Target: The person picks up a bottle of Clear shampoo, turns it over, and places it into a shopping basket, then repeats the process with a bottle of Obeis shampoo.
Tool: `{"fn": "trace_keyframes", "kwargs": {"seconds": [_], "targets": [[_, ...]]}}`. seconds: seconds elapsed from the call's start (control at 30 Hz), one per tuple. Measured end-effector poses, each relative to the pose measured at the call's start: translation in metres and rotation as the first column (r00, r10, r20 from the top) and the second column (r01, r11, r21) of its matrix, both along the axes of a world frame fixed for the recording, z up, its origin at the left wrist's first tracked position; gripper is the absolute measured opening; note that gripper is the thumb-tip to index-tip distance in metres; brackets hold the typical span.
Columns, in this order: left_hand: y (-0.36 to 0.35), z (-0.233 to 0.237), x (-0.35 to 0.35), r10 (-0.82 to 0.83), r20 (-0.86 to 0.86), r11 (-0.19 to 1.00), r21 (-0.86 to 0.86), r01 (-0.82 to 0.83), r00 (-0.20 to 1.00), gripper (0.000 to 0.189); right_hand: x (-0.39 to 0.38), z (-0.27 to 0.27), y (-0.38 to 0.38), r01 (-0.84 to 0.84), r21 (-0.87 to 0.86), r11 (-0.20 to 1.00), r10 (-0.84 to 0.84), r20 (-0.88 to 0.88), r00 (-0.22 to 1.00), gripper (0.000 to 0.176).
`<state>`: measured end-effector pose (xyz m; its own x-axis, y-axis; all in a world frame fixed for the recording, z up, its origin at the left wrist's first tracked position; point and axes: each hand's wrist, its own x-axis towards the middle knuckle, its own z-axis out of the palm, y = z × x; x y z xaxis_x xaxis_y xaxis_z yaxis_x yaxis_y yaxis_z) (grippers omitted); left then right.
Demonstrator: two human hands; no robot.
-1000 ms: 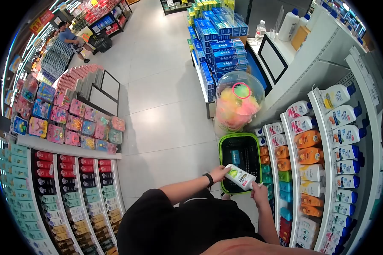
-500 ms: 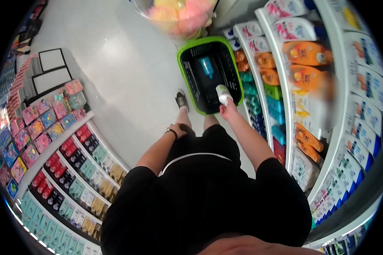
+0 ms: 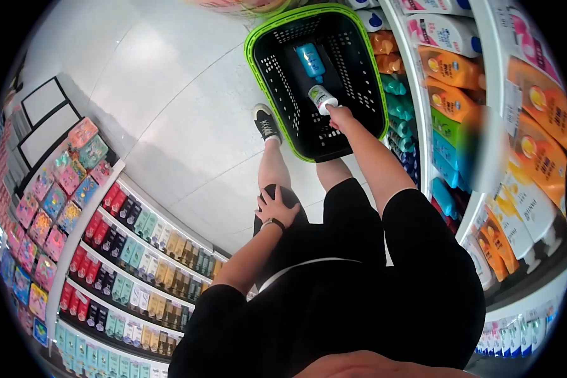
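Note:
My right hand grips the cap end of a white bottle with a green-marked label, held within the opening of a black basket with a green rim. A blue bottle lies inside the basket, just beyond the white one. My left hand rests on my left knee with its fingers spread and holds nothing; a dark band circles its wrist.
Shelves of orange bottles, teal bottles and white bottles stand at the right. Shelves of small boxes and colourful packages are at the left. A clear container is beyond the basket.
The basket appears nearer and larger. My right hand has brought the white bottle further into it, closer to the blue bottle. My left hand's fingers are now spread on my knee.

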<state>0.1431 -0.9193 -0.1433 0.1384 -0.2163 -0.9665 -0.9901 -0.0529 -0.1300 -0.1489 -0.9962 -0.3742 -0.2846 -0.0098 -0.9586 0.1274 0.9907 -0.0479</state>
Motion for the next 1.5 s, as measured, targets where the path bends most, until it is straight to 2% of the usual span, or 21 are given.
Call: {"fn": "trace_keyframes", "kwargs": {"seconds": [0.23,0.3,0.33,0.37,0.4,0.47,0.63,0.7,0.73,0.8,0.87,0.97,1.07,1.13,1.17,1.23,1.27,1.3,1.37,1.5], "targets": [[-0.002,-0.01,0.009,-0.079,0.002,0.992,-0.096,0.079,0.997,0.088,0.037,-0.08,-0.032,0.081,0.044,0.996,-0.083,0.061,0.995,0.044],[-0.003,-0.015,0.016,-0.058,-0.03,0.99,-0.131,0.053,0.998,0.086,0.043,-0.098,-0.044,0.094,-0.031,0.995,-0.092,0.052,0.994,0.044],[-0.004,-0.017,0.021,-0.062,-0.048,0.989,-0.137,0.055,0.997,0.084,0.044,-0.113,-0.049,-0.007,-0.049,0.999,0.009,0.036,0.999,0.045],[-0.004,-0.018,0.025,-0.072,-0.046,0.988,-0.137,0.065,0.996,0.084,0.047,-0.128,-0.054,0.004,-0.049,0.999,-0.002,0.038,0.999,0.045],[-0.005,-0.018,0.028,-0.067,-0.055,0.988,-0.145,0.059,0.996,0.084,0.048,-0.145,-0.059,-0.161,-0.082,0.984,0.156,-0.059,0.986,0.045],[-0.007,-0.02,0.03,-0.078,-0.069,0.985,-0.16,0.067,0.995,0.084,0.053,-0.117,-0.084,-0.452,-0.067,0.889,0.415,-0.298,0.86,0.046],[-0.015,-0.025,0.035,-0.137,-0.071,0.972,-0.204,0.12,0.988,0.085,0.067,-0.13,-0.103,-0.513,-0.117,0.851,0.432,-0.4,0.808,0.036],[-0.014,-0.025,0.039,-0.146,-0.077,0.969,-0.213,0.127,0.986,0.085,0.079,-0.133,-0.088,-0.807,0.009,0.59,0.66,-0.581,0.476,0.033],[-0.014,-0.026,0.039,-0.145,-0.08,0.968,-0.217,0.125,0.986,0.084,0.078,-0.132,-0.082,-0.835,0.033,0.549,0.745,-0.472,0.471,0.034],[-0.014,-0.028,0.041,-0.147,-0.084,0.966,-0.224,0.125,0.985,0.084,0.076,-0.11,-0.062,-0.835,-0.001,0.55,0.809,-0.247,0.533,0.032],[-0.014,-0.028,0.044,-0.123,-0.103,0.968,-0.233,0.097,0.987,0.083,0.08,-0.116,-0.034,-0.732,-0.013,0.681,0.731,-0.041,0.681,0.028],[-0.017,-0.026,0.041,-0.126,-0.095,0.971,-0.214,0.104,0.987,0.083,0.086,-0.122,0.025,-0.717,-0.067,0.694,0.713,-0.074,0.697,0.028],[-0.014,-0.027,0.041,-0.134,-0.093,0.971,-0.211,0.112,0.987,0.083,0.079,-0.119,0.062,-0.748,-0.106,0.655,0.739,-0.118,0.663,0.028],[-0.013,-0.027,0.039,-0.139,-0.094,0.97,-0.216,0.116,0.986,0.083,0.064,-0.094,0.061,-0.749,-0.13,0.649,0.756,-0.004,0.655,0.034],[-0.012,-0.026,0.038,-0.142,-0.095,0.968,-0.22,0.118,0.985,0.083,0.059,-0.088,0.059,-0.749,-0.127,0.651,0.754,-0.003,0.656,0.034],[-0.01,-0.027,0.038,-0.144,-0.095,0.968,-0.221,0.12,0.985,0.082,0.048,-0.091,0.055,-0.619,-0.078,0.781,0.624,0.061,0.779,0.034],[-0.009,-0.027,0.038,-0.147,-0.094,0.967,-0.223,0.123,0.985,0.082,0.047,-0.117,0.065,-0.756,-0.102,0.647,0.753,-0.07,0.654,0.033],[-0.009,-0.027,0.038,-0.15,-0.094,0.968,-0.218,0.127,0.984,0.082,0.041,-0.121,0.06,-0.753,-0.099,0.65,0.751,-0.065,0.657,0.033],[-0.009,-0.027,0.037,-0.146,-0.082,0.967,-0.224,0.124,0.986,0.082,0.031,-0.119,0.046,-0.705,-0.142,0.695,0.677,-0.203,0.708,0.026],[-0.008,-0.028,0.036,-0.16,-0.081,0.964,-0.228,0.138,0.984,0.081,0.019,-0.129,0.012,-0.693,-0.165,0.701,0.636,-0.294,0.713,0.026]]}}
